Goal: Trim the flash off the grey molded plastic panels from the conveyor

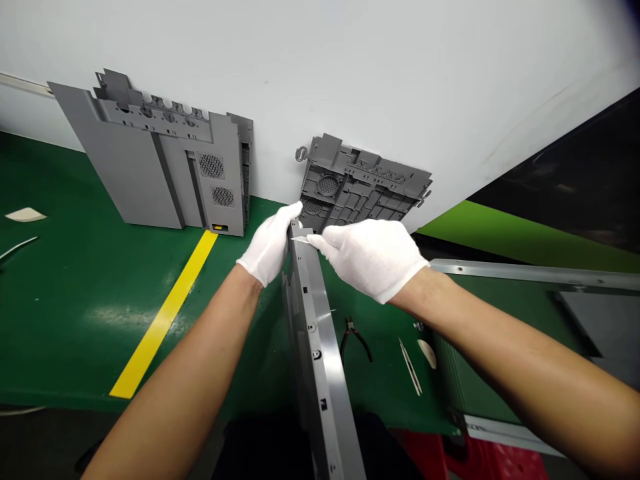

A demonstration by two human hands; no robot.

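A grey plastic panel (320,333) stands on its edge in front of me, its narrow side with slots and holes turned up. At its far end my left hand (273,243), in a white glove, grips the panel. My right hand (373,257), also gloved in white, pinches a thin pale blade-like tool (301,239). The tip of this tool lies across the panel's upper edge near the far corner. Most of the tool is hidden in the fingers, so I cannot tell its exact kind.
Grey moulded panels (150,167) lean on the white wall at left, and another ribbed panel (370,183) behind my hands. Pliers (351,327), tweezers (410,367) and a pale wedge-shaped piece (427,353) lie on the green table (100,300). A metal-edged frame (525,272) is at right.
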